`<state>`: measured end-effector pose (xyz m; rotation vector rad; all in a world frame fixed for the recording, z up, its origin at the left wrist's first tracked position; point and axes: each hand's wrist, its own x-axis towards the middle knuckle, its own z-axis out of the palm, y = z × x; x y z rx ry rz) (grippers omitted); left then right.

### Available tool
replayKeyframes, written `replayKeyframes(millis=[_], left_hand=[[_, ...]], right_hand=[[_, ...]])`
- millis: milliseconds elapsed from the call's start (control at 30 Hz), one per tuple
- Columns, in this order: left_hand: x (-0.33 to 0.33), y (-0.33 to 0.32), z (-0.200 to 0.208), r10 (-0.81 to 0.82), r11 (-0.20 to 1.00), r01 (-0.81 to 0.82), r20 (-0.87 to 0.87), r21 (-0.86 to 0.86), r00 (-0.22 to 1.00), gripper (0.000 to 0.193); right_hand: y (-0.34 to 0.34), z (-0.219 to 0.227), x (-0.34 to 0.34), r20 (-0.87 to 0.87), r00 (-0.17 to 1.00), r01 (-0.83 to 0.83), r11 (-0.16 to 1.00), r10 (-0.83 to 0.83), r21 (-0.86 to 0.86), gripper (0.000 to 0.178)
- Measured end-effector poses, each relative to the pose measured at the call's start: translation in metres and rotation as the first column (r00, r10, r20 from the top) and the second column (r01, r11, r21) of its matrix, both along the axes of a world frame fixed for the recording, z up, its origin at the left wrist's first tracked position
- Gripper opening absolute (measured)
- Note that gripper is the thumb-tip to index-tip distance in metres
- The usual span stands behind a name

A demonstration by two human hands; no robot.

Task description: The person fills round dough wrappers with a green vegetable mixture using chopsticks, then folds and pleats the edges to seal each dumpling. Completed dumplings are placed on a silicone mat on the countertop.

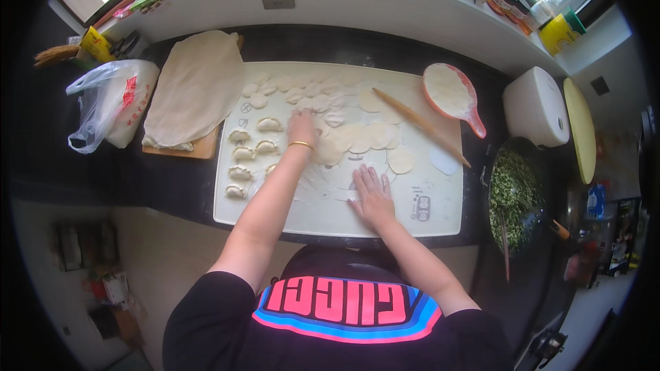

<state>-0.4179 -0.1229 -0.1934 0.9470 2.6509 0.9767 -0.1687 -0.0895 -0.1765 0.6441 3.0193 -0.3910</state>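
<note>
Round dough wrappers (pixel 371 136) lie spread and overlapping on a pale mat (pixel 440 185). My left hand (pixel 301 126), with a gold bangle at the wrist, reaches to the wrappers left of the middle. Its fingers point down at the edge of the pile; nothing held shows in them. Flat on the mat's floury near part rests my right hand (pixel 372 199), fingers spread and empty, below a single wrapper (pixel 401 160). Several pleated dumplings (pixel 243 153) stand in rows left of my left forearm, which partly covers one.
A wooden rolling pin (pixel 419 126) lies slantwise on the right. Beyond are a red-handled bowl of flour (pixel 448 93) and a dark pan of chopped green filling (pixel 512 189). Leftward, a dough sheet (pixel 192 86) covers a wooden board (pixel 201 149), beside a plastic bag (pixel 120 103).
</note>
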Motion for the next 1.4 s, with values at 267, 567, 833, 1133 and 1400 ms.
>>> replayKeyframes(millis=[267, 567, 833, 1133, 1400], left_hand=[[0.005, -0.02, 0.037, -0.082, 0.981, 0.083, -0.012, 0.173, 0.997, 0.013], [0.097, -0.016, 0.067, -0.54, 0.774, -0.13, 0.753, 0.62, 0.377, 0.029], [0.133, -0.003, 0.082, -0.597, 0.778, -0.034, 0.756, 0.627, 0.27, 0.03], [0.175, 0.018, 0.097, -0.617, 0.778, 0.223, 0.65, 0.587, 0.444, 0.031], [0.215, 0.035, 0.103, -0.651, 0.742, -0.133, 0.753, 0.657, 0.093, 0.038]], right_hand=[[0.02, -0.003, 0.02, -0.181, 0.948, 0.257, 0.965, -0.262, -0.052, 0.059], [0.044, 0.055, -0.022, -0.165, 0.595, -0.032, 0.182, -0.786, -0.983, 0.027], [0.06, 0.081, 0.014, -0.482, 0.594, 0.065, 0.636, -0.643, -0.769, 0.014], [0.076, 0.117, 0.05, -0.52, 0.647, 0.073, 0.724, -0.558, -0.686, 0.01], [0.151, 0.133, 0.128, -0.531, 0.839, 0.032, 0.986, -0.115, -0.163, 0.04]])
